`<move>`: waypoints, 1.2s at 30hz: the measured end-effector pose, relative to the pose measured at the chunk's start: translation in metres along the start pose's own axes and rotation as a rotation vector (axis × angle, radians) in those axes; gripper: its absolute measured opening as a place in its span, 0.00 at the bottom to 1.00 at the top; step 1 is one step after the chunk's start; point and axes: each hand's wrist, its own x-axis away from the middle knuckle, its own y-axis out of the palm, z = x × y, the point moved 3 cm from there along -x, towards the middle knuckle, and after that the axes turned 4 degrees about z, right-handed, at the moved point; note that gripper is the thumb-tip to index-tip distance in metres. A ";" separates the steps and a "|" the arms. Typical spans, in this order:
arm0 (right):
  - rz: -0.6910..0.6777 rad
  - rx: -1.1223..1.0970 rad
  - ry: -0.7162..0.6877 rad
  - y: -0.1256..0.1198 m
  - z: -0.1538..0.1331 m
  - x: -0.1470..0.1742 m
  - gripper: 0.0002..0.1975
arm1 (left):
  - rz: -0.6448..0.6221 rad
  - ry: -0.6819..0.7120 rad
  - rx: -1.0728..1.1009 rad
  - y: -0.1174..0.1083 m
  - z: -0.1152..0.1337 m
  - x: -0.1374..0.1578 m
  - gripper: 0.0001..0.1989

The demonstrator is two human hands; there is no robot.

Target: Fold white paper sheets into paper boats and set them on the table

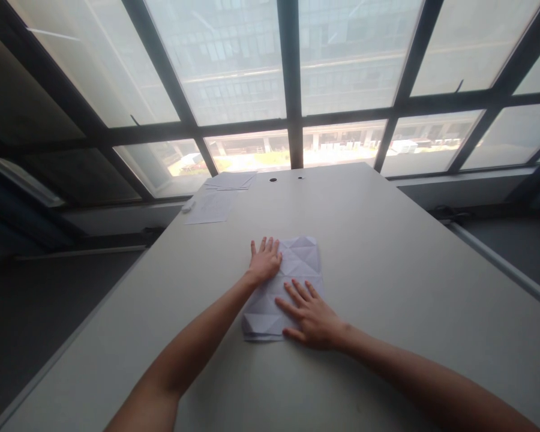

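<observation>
A creased sheet of white paper lies on the white table in front of me, marked with crossing fold lines. Its near edge is folded over and stands up a little in layers. My left hand rests on the paper's upper left side, fingers spread and pointing away from me. Lower down, my right hand lies flat across the right part of the sheet with its fingers apart. The paper beneath both palms is hidden.
Several loose white sheets lie at the table's far left, with a small white object beside them. Two round holes, one of them a dark cable hole, sit near the far edge. Large framed windows stand beyond the table.
</observation>
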 end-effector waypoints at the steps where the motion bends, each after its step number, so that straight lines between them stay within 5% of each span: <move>1: -0.004 0.000 0.002 0.000 0.000 -0.001 0.36 | 0.003 0.019 -0.021 -0.001 0.006 0.002 0.28; 8: 0.022 -0.002 0.017 0.002 0.000 -0.005 0.36 | 0.044 0.065 0.099 0.009 0.036 0.026 0.30; 22: 0.040 -0.118 -0.149 -0.009 -0.007 0.006 0.25 | 0.010 0.086 0.073 0.007 -0.046 0.039 0.28; 30: 0.086 -0.094 -0.168 -0.009 -0.006 0.004 0.26 | -0.193 0.009 0.112 -0.004 -0.043 0.020 0.28; 36: 0.258 -0.138 -0.185 -0.007 0.000 0.002 0.14 | -0.054 -0.090 0.127 0.003 -0.030 0.023 0.26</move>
